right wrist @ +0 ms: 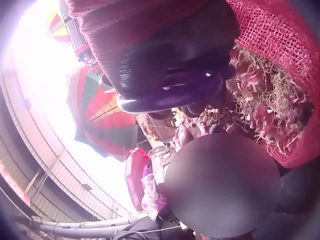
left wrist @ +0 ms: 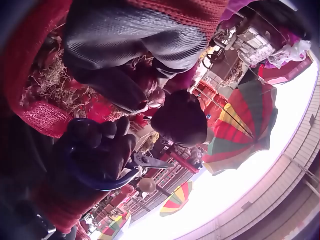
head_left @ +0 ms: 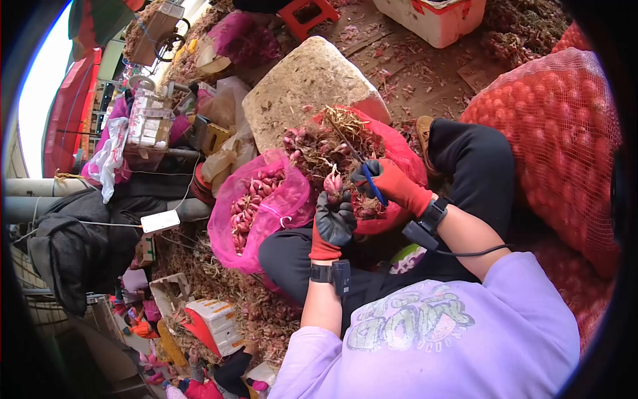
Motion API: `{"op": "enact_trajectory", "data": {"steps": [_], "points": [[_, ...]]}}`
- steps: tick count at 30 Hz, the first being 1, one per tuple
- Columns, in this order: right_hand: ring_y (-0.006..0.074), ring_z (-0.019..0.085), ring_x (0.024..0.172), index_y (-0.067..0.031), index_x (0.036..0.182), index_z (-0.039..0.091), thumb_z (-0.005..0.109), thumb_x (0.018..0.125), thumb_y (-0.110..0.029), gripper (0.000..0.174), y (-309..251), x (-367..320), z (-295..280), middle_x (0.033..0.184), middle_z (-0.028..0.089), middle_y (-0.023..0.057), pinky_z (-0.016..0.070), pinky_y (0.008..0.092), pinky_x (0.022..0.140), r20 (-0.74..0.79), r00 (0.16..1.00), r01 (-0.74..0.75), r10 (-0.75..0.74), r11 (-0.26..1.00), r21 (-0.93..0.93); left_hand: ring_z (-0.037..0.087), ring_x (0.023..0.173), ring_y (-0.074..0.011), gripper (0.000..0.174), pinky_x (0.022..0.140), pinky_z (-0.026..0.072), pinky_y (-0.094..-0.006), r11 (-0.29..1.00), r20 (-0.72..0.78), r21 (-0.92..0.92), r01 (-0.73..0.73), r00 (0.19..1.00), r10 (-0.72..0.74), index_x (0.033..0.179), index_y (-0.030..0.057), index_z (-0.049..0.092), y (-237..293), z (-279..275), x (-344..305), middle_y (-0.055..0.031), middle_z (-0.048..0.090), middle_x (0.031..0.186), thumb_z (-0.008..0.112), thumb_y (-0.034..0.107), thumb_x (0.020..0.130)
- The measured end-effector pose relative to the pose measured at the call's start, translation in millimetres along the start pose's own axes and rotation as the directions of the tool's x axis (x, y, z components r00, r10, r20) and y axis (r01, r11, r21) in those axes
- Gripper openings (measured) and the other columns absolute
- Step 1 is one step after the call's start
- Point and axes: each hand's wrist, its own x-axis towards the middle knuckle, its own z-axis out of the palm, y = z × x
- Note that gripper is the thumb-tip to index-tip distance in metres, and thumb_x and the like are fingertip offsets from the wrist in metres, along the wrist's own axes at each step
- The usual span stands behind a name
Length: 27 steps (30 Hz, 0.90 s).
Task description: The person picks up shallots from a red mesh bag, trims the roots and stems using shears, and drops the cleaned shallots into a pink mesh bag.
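Wearing a red glove with a dark coated palm, the left hand [head_left: 333, 223] grips a small bunch of shallots [head_left: 333, 183], roots upward in the head view. The right hand [head_left: 397, 186], gloved alike, holds blue-handled scissors [head_left: 374, 182] just to the right of the bunch. In the left wrist view the scissor blades [left wrist: 151, 161] stand a little apart, not touching the shallots. Below and behind the hands lies a red mesh bag [head_left: 407, 154] with untrimmed shallots and dry roots. A pink mesh bag [head_left: 221, 224] at the left holds cleaned shallots.
A dirty white foam box [head_left: 306, 86] stands beyond the bags. Large full red net sacks [head_left: 545, 133] rise at the right. A white device on a cable [head_left: 160, 221] is at the left. Dry husks cover the ground, and a red stool [head_left: 309, 16] stands at the top.
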Motion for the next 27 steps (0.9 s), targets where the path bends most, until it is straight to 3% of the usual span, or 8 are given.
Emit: {"op": "enact_trajectory", "data": {"steps": [2, 5, 8, 12, 16, 22, 25, 27], "points": [[0.0081, 0.055, 0.067, -0.0069, 0.090, 0.064, 0.069, 0.078, -0.024, 0.021, -0.8, -0.6, 2.0, 0.074, 0.062, 0.0027, 0.0461, 0.0266, 0.062, -0.017, 0.998, 0.055, -0.056, 0.995, -0.078, 0.059, 0.079, -0.0167, 0.045, 0.070, 0.0513, -0.0312, 0.995, 0.128, 0.041, 0.096, 0.987, -0.100, 0.117, 0.0107, 0.053, 5.6, -13.2, 0.1, -0.0072, 0.063, 0.103, 0.050, 0.046, 0.090], [0.0152, 0.059, 0.067, -0.0053, 0.088, 0.063, 0.069, 0.077, -0.024, 0.022, 2.5, 1.3, 5.2, 0.076, 0.063, 0.0051, 0.0474, 0.0301, 0.064, -0.064, 0.976, 0.175, -0.208, 0.923, -0.342, 0.057, 0.067, -0.0137, 0.041, 0.058, 0.0492, -0.0264, 0.962, -0.171, 0.233, -0.141, 0.968, 0.184, 0.114, 0.0110, 0.055, -4.8, -8.0, 4.2, -0.0033, 0.064, 0.092, 0.048, 0.044, 0.092], [0.0248, 0.062, 0.073, -0.0063, 0.090, 0.064, 0.069, 0.074, -0.024, 0.024, -18.6, 1.1, 3.8, 0.081, 0.063, 0.0083, 0.0484, 0.0342, 0.067, 0.103, 0.769, 0.516, -0.631, 0.517, -0.683, 0.050, 0.054, -0.0084, 0.031, 0.046, 0.0418, -0.0203, 0.928, -0.340, 0.330, -0.174, 0.895, 0.289, 0.102, 0.0146, 0.057, -17.7, 21.5, 7.7, 0.0023, 0.058, 0.078, 0.048, 0.043, 0.093], [0.0321, 0.060, 0.076, -0.0068, 0.092, 0.061, 0.069, 0.066, -0.015, 0.028, -22.8, -3.1, -3.1, 0.083, 0.061, 0.0117, 0.0476, 0.0371, 0.069, 0.336, 0.841, 0.530, -0.424, 0.520, -0.670, 0.037, 0.045, -0.0006, 0.028, 0.037, 0.0289, -0.0141, 0.816, -0.402, 0.574, -0.074, 0.843, 0.359, 0.076, 0.0182, 0.052, -25.8, 50.6, 2.8, 0.0081, 0.043, 0.059, 0.047, 0.040, 0.094], [0.0315, 0.060, 0.071, -0.0078, 0.089, 0.061, 0.069, 0.065, -0.014, 0.026, -21.2, -8.5, 0.7, 0.077, 0.060, 0.0106, 0.0468, 0.0368, 0.064, 0.366, 0.839, 0.530, -0.402, 0.453, -0.717, 0.033, 0.040, 0.0005, 0.028, 0.036, 0.0258, -0.0127, 0.722, -0.389, 0.692, -0.010, 0.837, 0.384, 0.079, 0.0170, 0.054, -17.5, 42.4, 0.7, 0.0080, 0.043, 0.057, 0.048, 0.040, 0.094], [0.0290, 0.059, 0.067, -0.0055, 0.085, 0.062, 0.065, 0.069, -0.012, 0.017, -31.2, -17.6, 8.1, 0.073, 0.062, 0.0128, 0.0456, 0.0350, 0.061, 0.278, 0.913, 0.400, -0.299, 0.793, -0.460, 0.044, 0.045, -0.0022, 0.024, 0.038, 0.0327, -0.0165, 0.546, -0.236, 0.833, -0.087, 0.837, 0.494, 0.092, 0.0083, 0.061, -17.7, 44.0, -4.6, 0.0051, 0.053, 0.062, 0.052, 0.031, 0.093], [0.0252, 0.062, 0.064, -0.0058, 0.088, 0.066, 0.069, 0.076, -0.034, 0.031, -20.8, -12.4, 3.8, 0.076, 0.065, 0.0134, 0.0476, 0.0338, 0.062, 0.221, 0.956, 0.287, -0.193, 0.778, -0.558, 0.050, 0.051, -0.0026, 0.026, 0.043, 0.0395, -0.0178, 0.435, -0.185, 0.897, -0.077, 0.830, 0.527, 0.100, 0.0049, 0.062, -22.1, 53.6, -7.6, 0.0037, 0.059, 0.070, 0.050, 0.028, 0.094], [0.0238, 0.061, 0.063, -0.0053, 0.088, 0.066, 0.069, 0.076, -0.032, 0.030, -15.0, -9.8, 2.2, 0.073, 0.065, 0.0132, 0.0476, 0.0342, 0.063, 0.238, 0.944, 0.329, -0.229, 0.715, -0.617, 0.055, 0.056, -0.0048, 0.028, 0.048, 0.0445, -0.0198, 0.366, -0.136, 0.927, -0.080, 0.839, 0.527, 0.101, 0.0033, 0.062, -21.2, 56.5, -9.2, 0.0018, 0.061, 0.074, 0.050, 0.027, 0.094]]}}
